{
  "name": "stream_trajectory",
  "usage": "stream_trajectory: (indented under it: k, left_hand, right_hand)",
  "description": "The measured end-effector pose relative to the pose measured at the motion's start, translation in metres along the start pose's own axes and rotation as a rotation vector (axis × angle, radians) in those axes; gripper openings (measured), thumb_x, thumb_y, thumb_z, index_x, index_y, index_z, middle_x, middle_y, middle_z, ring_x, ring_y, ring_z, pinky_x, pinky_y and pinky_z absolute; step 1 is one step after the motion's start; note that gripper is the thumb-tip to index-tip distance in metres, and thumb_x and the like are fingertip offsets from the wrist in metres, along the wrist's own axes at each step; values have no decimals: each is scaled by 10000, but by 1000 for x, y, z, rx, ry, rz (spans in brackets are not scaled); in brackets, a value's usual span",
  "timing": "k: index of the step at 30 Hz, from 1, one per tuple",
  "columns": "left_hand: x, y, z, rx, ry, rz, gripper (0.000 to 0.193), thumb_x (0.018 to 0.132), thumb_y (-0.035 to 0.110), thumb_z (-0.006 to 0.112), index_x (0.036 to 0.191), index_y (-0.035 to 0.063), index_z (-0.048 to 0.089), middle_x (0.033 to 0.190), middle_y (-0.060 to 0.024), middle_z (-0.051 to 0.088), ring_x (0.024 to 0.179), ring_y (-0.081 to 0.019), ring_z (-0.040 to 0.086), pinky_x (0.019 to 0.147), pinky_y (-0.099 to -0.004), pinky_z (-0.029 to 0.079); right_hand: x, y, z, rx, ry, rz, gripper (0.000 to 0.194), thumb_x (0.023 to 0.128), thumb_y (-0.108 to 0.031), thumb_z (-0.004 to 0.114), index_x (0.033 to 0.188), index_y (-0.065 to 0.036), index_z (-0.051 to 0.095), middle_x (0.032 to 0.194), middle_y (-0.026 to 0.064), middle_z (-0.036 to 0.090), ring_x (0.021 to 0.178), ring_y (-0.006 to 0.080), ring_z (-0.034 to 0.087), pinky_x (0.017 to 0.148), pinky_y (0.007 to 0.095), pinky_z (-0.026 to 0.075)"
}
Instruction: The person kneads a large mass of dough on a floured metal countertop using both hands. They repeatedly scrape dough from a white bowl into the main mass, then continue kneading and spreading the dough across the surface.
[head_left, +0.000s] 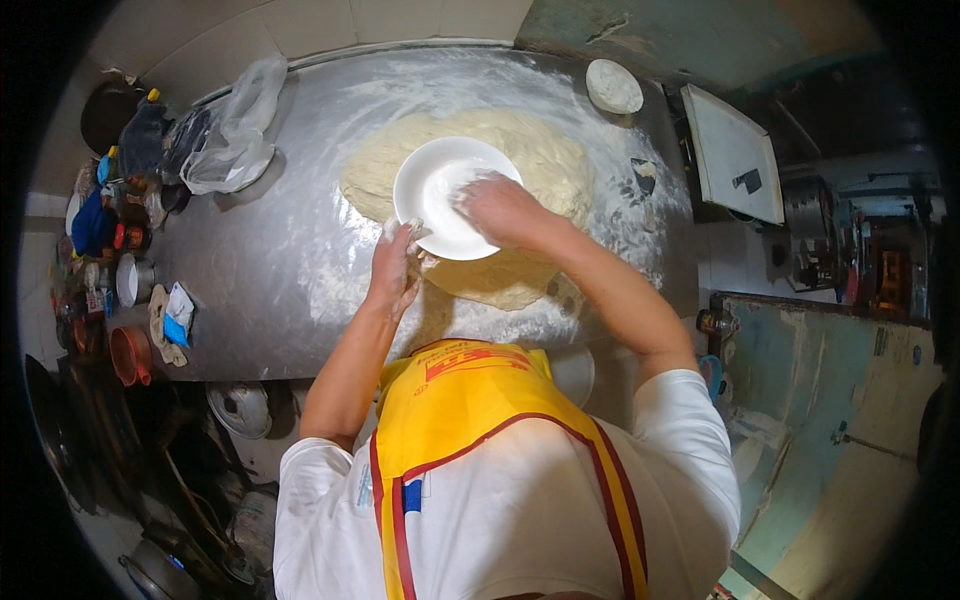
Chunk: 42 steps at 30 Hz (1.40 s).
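Note:
My left hand (396, 262), dusted with flour, grips the lower left rim of a white bowl (411, 180). Inside the bowl lies white flour (447, 196), and my right hand (499, 206) is in it, blurred, with its fingertips at the flour. Whether those fingers are closed on any flour is not visible. Beneath the bowl spreads a large slab of pale dough (555, 161) on a floured metal table (247, 300). A dough scraper (643, 174) appears to lie right of the dough.
A round floury bowl (614, 86) stands at the back right. Clear plastic bags (240, 142) lie at the back left. Along the left edge are a metal pot (135, 280), a red plastic container (130, 355), a cloth (160, 326) and a blue-and-white packet (178, 315). A white board (735, 154) stands beyond the right edge.

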<state>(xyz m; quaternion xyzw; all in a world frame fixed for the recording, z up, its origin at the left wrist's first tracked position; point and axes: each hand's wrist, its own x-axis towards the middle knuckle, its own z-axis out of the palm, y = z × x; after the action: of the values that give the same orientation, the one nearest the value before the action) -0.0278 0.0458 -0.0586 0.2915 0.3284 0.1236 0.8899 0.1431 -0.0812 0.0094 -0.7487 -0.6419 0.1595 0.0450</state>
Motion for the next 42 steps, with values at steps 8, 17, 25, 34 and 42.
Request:
stream_trajectory:
  k: [8, 17, 25, 34, 42]
  left_hand:
    - [-4, 3, -3, -13, 41, -4, 320, 993, 190, 510, 1268, 28, 495, 1118, -110, 618, 956, -215, 644, 739, -342, 566]
    - [-3, 3, 4, -17, 13, 12, 345, 984, 190, 525, 1288, 34, 477, 1116, -107, 619, 985, -220, 633, 772, -351, 545]
    - [-1, 6, 7, 36, -12, 4, 298, 961, 266, 565, 1167, 53, 536, 1072, -100, 602, 926, -225, 597, 741, -368, 517]
    - [4, 2, -4, 43, 39, 17, 320, 958, 224, 575, 1194, 13, 529, 991, -104, 653, 816, -182, 661, 649, -317, 559]
    - [-1, 3, -4, 64, 25, 30, 285, 955, 259, 563, 1164, 67, 539, 1069, -88, 619, 934, -215, 615, 725, -374, 507]
  right_hand:
    - [0, -1, 2, -40, -37, -84, 170, 884, -147, 547, 911, -53, 685, 941, 163, 668, 968, 320, 621, 899, 453, 473]
    - [18, 16, 18, -30, 125, -151, 84, 793, -86, 585, 810, -56, 662, 846, 145, 630, 810, 326, 648, 699, 444, 530]
    - [19, 3, 13, -87, 282, -220, 139, 854, -118, 549, 815, -42, 658, 861, 136, 648, 863, 318, 641, 721, 447, 526]
    - [13, 9, 12, -237, 150, -28, 164, 866, -102, 541, 928, -36, 678, 924, 146, 676, 931, 318, 643, 878, 464, 475]
    - [1, 6, 11, -3, -283, -59, 222, 812, -26, 571, 1001, -57, 685, 1021, 138, 682, 1031, 333, 628, 1048, 460, 409]
